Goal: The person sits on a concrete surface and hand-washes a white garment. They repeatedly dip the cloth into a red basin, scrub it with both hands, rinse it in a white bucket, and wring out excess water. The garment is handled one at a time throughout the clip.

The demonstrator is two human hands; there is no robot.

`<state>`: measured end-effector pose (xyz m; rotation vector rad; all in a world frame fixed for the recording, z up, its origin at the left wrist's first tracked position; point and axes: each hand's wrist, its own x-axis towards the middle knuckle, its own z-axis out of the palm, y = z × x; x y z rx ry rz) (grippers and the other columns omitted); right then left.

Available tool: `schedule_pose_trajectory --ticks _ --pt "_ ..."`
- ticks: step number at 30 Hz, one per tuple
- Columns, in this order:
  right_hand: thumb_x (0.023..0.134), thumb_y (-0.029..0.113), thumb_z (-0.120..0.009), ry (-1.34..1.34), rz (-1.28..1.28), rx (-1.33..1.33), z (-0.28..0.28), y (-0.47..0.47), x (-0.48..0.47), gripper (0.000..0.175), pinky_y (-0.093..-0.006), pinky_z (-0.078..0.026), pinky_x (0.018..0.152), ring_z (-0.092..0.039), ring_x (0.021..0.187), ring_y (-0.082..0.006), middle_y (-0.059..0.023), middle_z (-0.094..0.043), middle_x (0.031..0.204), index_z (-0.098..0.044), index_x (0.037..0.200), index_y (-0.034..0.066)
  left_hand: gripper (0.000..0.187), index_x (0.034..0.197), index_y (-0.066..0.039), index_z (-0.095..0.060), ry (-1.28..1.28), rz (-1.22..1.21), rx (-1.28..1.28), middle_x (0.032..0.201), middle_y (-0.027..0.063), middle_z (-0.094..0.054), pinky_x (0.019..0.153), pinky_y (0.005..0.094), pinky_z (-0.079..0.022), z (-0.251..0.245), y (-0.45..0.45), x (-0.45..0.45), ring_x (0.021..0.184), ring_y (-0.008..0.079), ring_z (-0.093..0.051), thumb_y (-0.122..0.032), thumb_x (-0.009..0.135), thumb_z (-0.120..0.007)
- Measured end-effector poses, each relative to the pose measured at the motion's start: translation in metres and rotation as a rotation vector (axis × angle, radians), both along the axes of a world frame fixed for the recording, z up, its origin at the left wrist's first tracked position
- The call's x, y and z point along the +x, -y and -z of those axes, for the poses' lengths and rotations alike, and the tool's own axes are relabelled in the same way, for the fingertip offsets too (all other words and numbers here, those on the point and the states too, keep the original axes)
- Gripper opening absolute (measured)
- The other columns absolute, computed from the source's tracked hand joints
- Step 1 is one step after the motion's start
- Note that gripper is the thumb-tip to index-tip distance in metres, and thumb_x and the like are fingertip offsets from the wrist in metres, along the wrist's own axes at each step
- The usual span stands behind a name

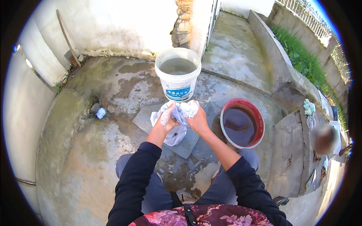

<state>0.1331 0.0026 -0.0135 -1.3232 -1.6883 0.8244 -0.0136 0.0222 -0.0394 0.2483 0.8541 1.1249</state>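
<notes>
Between my knees I hold a wet white cloth (pixel 176 135) covered partly in soap suds. My left hand (pixel 168 120) grips one bunched part, with foam on its back. A sudsy bunch of the same cloth is in my right hand (pixel 196 117), close beside the left. The lower folds hang onto a grey stone slab (pixel 186 147) on the ground. Just beyond my hands stands a white plastic bucket (pixel 181 82) with a blue label, holding cloudy water. To the right of my right hand is a red plastic basin (pixel 260 121) of dark water, with something dark in it.
Wet, stained concrete (pixel 93 158) surrounds me. A white wall (pixel 118 25) rises ahead, with a wooden stick (pixel 68 39) leaning at left. A small white scrap (pixel 101 113) lies by a drain hole. At right, cloths (pixel 309 107) lie along a concrete ledge (pixel 288 152).
</notes>
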Motion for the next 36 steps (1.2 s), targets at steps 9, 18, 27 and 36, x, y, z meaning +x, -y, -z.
schedule_pose_trajectory --ticks 9,18,27,36 --pt "0.069 0.018 -0.070 0.108 0.330 -0.031 0.035 -0.020 0.003 0.037 -0.0441 -0.049 0.069 -0.063 0.081 -0.0378 -0.0202 -0.065 0.088 -0.061 0.102 0.0061 0.036 0.124 -0.006 -0.050 0.071 -0.104 0.078 0.118 0.0058 -0.059 0.090 0.0354 -0.048 0.019 0.026 0.050 0.107 0.0198 -0.057 -0.027 0.096 -0.050" --pt "0.070 0.013 -0.066 -0.056 0.186 0.150 0.021 0.009 -0.040 0.030 -0.0420 -0.047 0.078 -0.061 0.086 -0.0393 -0.0206 -0.065 0.090 -0.063 0.097 0.0018 0.024 0.107 -0.011 -0.057 0.192 -0.053 0.195 0.094 0.0014 -0.062 0.070 0.0327 -0.052 0.058 0.001 0.016 0.084 0.0162 -0.061 -0.031 0.095 -0.051" --pt "0.072 0.005 -0.060 -0.190 0.101 0.222 0.014 0.030 -0.064 0.023 -0.0384 -0.048 0.076 -0.063 0.087 -0.0349 -0.0194 -0.066 0.090 -0.063 0.095 -0.0007 0.022 0.107 -0.009 -0.059 0.575 0.231 0.523 0.100 0.0065 -0.064 0.083 0.0338 -0.051 0.079 -0.015 -0.024 0.094 0.0197 -0.062 -0.025 0.094 -0.051" --pt "0.074 0.015 -0.064 -0.130 0.216 0.239 0.032 0.027 -0.053 0.029 -0.0451 -0.048 0.073 -0.060 0.085 -0.0397 -0.0210 -0.063 0.090 -0.061 0.100 0.0034 0.027 0.113 -0.008 -0.058 0.330 0.101 0.292 0.107 0.0067 -0.063 0.085 0.0358 -0.050 0.073 -0.010 -0.011 0.096 0.0205 -0.062 -0.026 0.095 -0.049"
